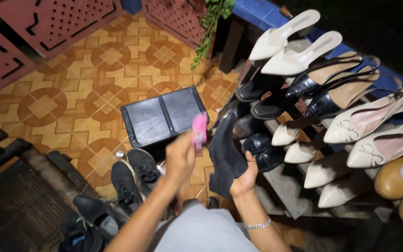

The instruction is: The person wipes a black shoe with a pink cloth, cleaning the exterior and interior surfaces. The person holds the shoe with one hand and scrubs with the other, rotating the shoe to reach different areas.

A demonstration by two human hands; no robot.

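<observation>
Fingers of the right hand (244, 177) grip a black boot (225, 156) by its sole, tilting it up off the shoe rack (285, 186) for access. The left hand (180, 156) clasps a blurred pink brush (199, 130) just beside it.

A tiled floor (71, 102) is seen, with a black box (164, 114) lying at its centre and black sneakers (134, 177) at six o'clock. A rack (288, 186) at three o'clock is filled with heels (299, 58).
</observation>
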